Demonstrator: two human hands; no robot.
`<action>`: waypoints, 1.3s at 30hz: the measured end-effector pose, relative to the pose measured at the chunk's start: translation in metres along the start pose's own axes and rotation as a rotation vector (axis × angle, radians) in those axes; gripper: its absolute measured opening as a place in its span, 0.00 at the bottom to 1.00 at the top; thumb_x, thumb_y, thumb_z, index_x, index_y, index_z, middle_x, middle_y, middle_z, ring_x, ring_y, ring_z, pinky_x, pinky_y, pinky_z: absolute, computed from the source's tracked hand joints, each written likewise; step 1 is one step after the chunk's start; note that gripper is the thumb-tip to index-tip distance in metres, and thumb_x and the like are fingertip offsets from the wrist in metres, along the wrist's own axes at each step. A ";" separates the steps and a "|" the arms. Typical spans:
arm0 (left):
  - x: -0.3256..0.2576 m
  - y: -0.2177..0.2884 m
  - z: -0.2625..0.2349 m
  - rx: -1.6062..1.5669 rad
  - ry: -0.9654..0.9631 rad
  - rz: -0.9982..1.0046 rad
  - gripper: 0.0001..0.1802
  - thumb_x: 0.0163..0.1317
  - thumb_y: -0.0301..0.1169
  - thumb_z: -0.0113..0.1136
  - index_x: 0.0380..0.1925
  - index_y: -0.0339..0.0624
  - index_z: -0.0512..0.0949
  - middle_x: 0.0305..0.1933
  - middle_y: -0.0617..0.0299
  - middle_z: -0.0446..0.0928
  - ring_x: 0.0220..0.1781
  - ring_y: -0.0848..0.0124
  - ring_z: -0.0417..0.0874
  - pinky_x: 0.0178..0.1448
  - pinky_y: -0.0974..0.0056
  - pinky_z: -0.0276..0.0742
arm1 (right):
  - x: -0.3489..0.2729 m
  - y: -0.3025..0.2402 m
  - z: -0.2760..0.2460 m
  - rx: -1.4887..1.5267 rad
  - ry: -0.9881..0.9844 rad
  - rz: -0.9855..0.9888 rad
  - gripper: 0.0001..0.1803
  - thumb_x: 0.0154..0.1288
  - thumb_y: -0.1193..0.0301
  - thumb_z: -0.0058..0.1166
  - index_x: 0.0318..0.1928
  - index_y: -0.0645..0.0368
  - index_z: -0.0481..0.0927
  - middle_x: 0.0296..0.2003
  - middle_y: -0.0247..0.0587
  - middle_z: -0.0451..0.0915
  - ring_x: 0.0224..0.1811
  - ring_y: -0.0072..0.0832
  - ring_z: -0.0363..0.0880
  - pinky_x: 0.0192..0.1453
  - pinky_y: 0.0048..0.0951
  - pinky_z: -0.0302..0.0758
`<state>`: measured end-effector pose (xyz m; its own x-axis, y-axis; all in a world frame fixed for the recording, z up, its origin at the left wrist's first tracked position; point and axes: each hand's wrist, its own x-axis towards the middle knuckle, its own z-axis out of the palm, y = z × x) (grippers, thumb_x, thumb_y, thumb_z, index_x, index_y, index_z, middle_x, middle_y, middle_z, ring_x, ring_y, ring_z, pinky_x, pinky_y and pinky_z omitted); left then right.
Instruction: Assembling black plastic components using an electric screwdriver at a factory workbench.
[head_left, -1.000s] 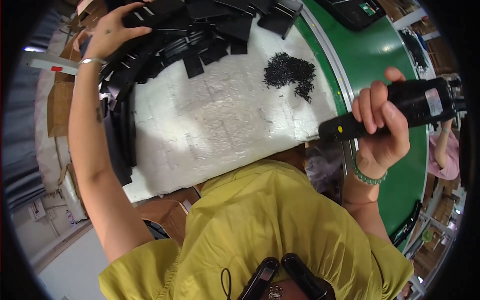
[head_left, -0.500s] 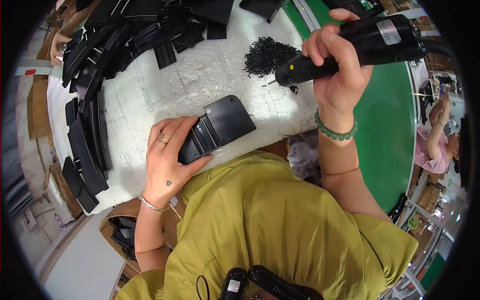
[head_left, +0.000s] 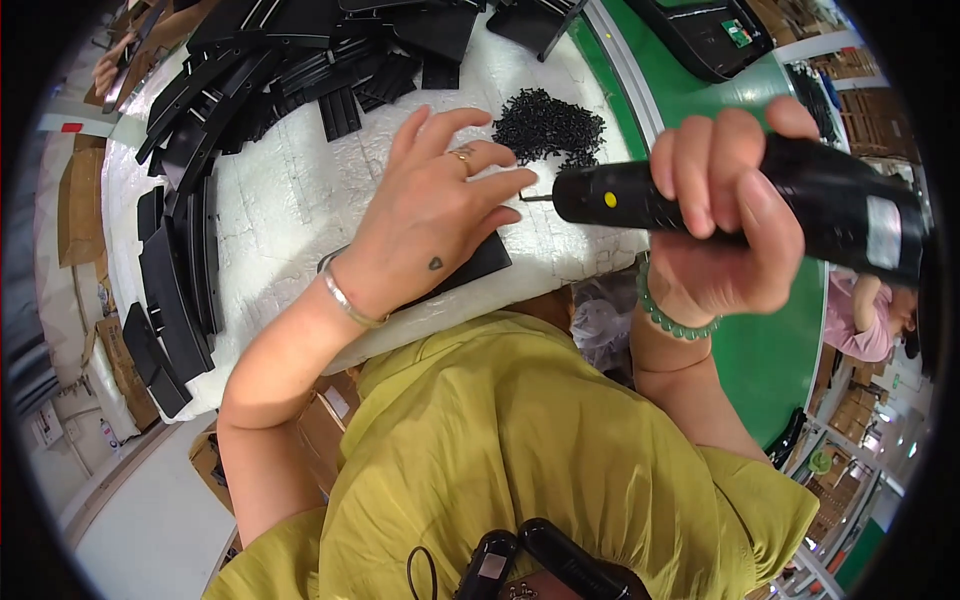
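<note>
Head view. The right hand [head_left: 725,215] is closed around the body of a black electric screwdriver [head_left: 850,205]; its fingers wrap the housing firmly. The tool lies roughly level, with the bit [head_left: 538,198] directed toward the left hand [head_left: 420,215]. The fingers of the left hand are partly open, with the thumb and index fingertips apart and close to the bit tip. A small dark piece shows at the tip; whether these fingers have hold of it cannot be determined.

The black panel [head_left: 485,262] lies on the white-covered desk [head_left: 285,225], at its near edge, below the left hand and partly hidden by it. Contact between hand and panel cannot be confirmed.

A heap of small black screws [head_left: 545,125] sits on the white cover, just beyond the bit. Black plastic parts [head_left: 265,75] are piled at the far left, and long black strips [head_left: 180,285] lie along the left edge. To the right, a green surface [head_left: 750,375] carries a black casing [head_left: 685,30] with a small green board [head_left: 737,33] at its far end.
</note>
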<state>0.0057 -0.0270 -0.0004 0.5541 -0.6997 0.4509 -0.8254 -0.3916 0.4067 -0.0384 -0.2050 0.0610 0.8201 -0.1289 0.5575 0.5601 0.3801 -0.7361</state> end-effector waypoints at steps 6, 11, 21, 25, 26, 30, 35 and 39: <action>-0.002 0.001 -0.001 -0.210 0.106 -0.021 0.06 0.45 0.30 0.65 0.25 0.45 0.80 0.27 0.67 0.77 0.46 0.63 0.74 0.51 0.59 0.67 | 0.000 -0.016 0.001 0.088 -0.159 -0.038 0.21 0.53 0.74 0.44 0.50 0.57 0.65 0.19 0.23 0.63 0.19 0.15 0.61 0.31 0.22 0.61; -0.010 -0.002 -0.001 -0.395 0.112 -0.016 0.05 0.44 0.25 0.66 0.24 0.41 0.80 0.26 0.66 0.78 0.43 0.65 0.76 0.40 0.66 0.75 | -0.006 -0.022 0.009 0.030 -0.221 -0.026 0.18 0.49 0.73 0.51 0.43 0.53 0.64 0.16 0.20 0.66 0.15 0.11 0.65 0.26 0.14 0.62; -0.014 -0.016 -0.019 -0.190 0.119 -0.155 0.26 0.46 0.37 0.67 0.48 0.44 0.75 0.49 0.54 0.74 0.45 0.60 0.77 0.49 0.61 0.73 | -0.007 -0.003 0.017 0.052 -0.166 -0.045 0.19 0.52 0.74 0.50 0.46 0.54 0.64 0.15 0.25 0.64 0.14 0.17 0.62 0.25 0.20 0.61; -0.014 -0.092 -0.037 0.227 0.063 -0.641 0.22 0.50 0.44 0.64 0.39 0.38 0.76 0.36 0.51 0.75 0.34 0.57 0.78 0.39 0.60 0.75 | -0.003 0.000 0.011 0.115 -0.142 -0.038 0.20 0.52 0.75 0.47 0.48 0.56 0.64 0.17 0.26 0.63 0.15 0.17 0.61 0.27 0.22 0.62; -0.016 -0.100 -0.034 0.238 0.070 -0.647 0.22 0.50 0.44 0.64 0.39 0.38 0.76 0.36 0.51 0.75 0.34 0.57 0.78 0.39 0.60 0.75 | -0.003 0.001 0.012 0.128 -0.110 -0.023 0.21 0.52 0.75 0.48 0.49 0.55 0.62 0.17 0.28 0.64 0.15 0.19 0.62 0.26 0.23 0.63; -0.020 -0.113 -0.032 0.367 0.080 -0.619 0.24 0.43 0.46 0.67 0.28 0.34 0.75 0.31 0.46 0.75 0.35 0.51 0.79 0.40 0.56 0.77 | -0.002 0.005 0.021 0.108 -0.124 -0.051 0.19 0.53 0.74 0.46 0.47 0.57 0.63 0.17 0.25 0.62 0.16 0.15 0.60 0.28 0.20 0.59; -0.045 -0.099 -0.037 0.183 0.126 -0.440 0.09 0.46 0.28 0.58 0.28 0.34 0.75 0.25 0.48 0.72 0.32 0.51 0.76 0.38 0.55 0.74 | -0.006 0.001 0.016 0.046 -0.035 -0.030 0.19 0.52 0.74 0.49 0.45 0.58 0.62 0.17 0.25 0.61 0.15 0.15 0.59 0.26 0.19 0.61; -0.056 -0.062 -0.059 0.059 0.306 -0.413 0.13 0.50 0.20 0.57 0.38 0.37 0.75 0.22 0.55 0.70 0.26 0.57 0.74 0.33 0.60 0.72 | -0.008 -0.001 0.014 0.117 -0.009 -0.020 0.20 0.50 0.77 0.51 0.45 0.58 0.61 0.15 0.30 0.64 0.12 0.20 0.60 0.22 0.24 0.62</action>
<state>0.0327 0.0721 -0.0037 0.8338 -0.2762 0.4780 -0.5313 -0.6370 0.5585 -0.0472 -0.1910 0.0626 0.8075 -0.1297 0.5755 0.5585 0.4821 -0.6750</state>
